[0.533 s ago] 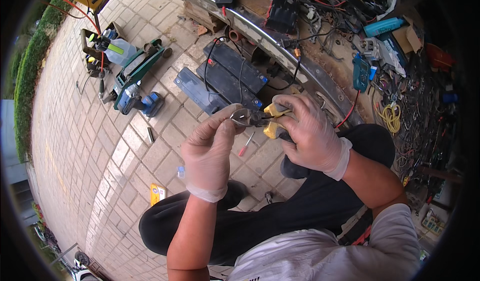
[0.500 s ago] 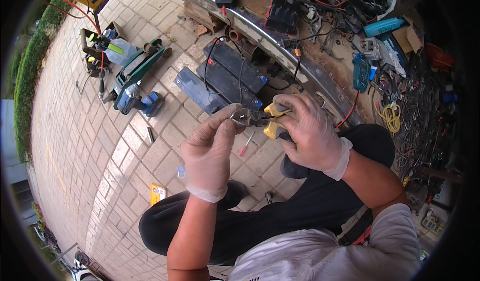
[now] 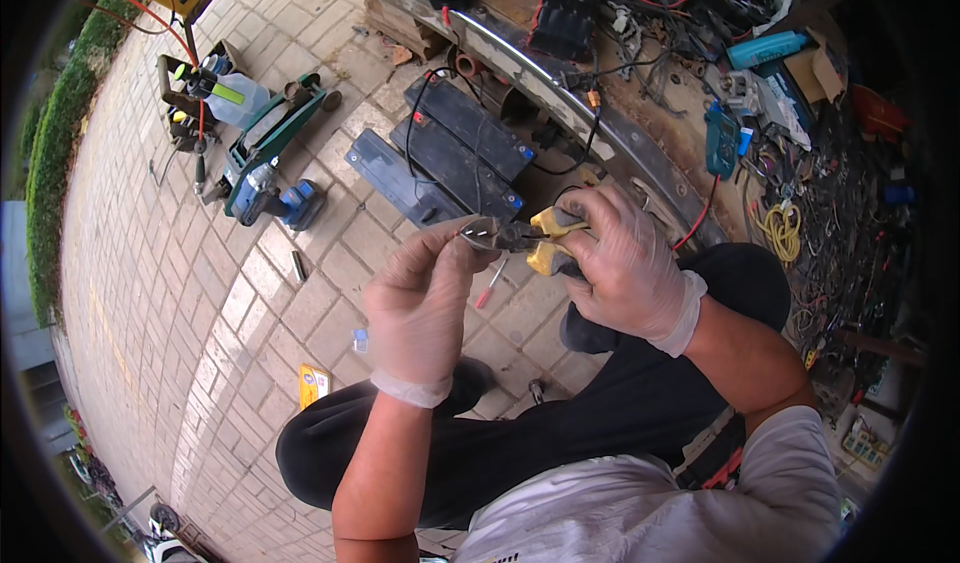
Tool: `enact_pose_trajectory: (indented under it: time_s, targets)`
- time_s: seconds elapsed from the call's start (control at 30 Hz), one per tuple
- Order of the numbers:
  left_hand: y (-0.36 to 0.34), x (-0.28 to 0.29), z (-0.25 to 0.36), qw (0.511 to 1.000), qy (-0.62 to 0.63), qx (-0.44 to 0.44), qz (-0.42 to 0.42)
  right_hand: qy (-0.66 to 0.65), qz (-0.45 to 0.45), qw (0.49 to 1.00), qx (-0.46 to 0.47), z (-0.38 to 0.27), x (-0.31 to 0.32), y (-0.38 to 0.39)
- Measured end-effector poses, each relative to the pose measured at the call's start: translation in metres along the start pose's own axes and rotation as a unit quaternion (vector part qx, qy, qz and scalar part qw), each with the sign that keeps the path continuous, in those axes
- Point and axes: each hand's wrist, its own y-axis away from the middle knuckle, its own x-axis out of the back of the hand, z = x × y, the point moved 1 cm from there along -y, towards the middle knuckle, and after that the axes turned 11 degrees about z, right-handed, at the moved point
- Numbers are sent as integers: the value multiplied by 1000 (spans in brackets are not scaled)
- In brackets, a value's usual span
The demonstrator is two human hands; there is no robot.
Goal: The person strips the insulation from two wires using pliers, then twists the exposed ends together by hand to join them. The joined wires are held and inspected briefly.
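Both of my hands wear thin translucent gloves and meet in front of me above the paving. In my right hand [image 3: 632,271] are yellow-handled pliers [image 3: 550,225], their dark jaws pointing left. The thumb and fingers of my left hand [image 3: 415,308] are pinched together at the tip of those jaws. A small shiny metal piece [image 3: 479,231] shows between them; its exact kind is too small to tell. Below my hands on the ground, several dark box batteries [image 3: 455,153] with black cables lie side by side, and a red-handled screwdriver [image 3: 490,285] rests nearer me.
A workbench [image 3: 640,133] at the right is heaped with wires, a teal multimeter [image 3: 722,143] and a yellow wire coil [image 3: 782,231]. On the paving at the left are a blue cordless drill [image 3: 285,203], a spray bottle [image 3: 235,101] and a yellow box [image 3: 314,385].
My hands hold almost the same pose, the pliers still at the left fingertips. The view has shifted very slightly.
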Motion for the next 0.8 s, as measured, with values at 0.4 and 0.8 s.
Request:
enact_pose_trajectory:
  time_s: [0.4, 0.8]
  targets:
    - [-8, 8, 2, 995, 16, 88, -48, -492, -228, 813, -209, 14, -3, 0]
    - [-8, 5, 2, 995, 75, 66, -11, -184, -19, 981, -62, 6, -6, 5]
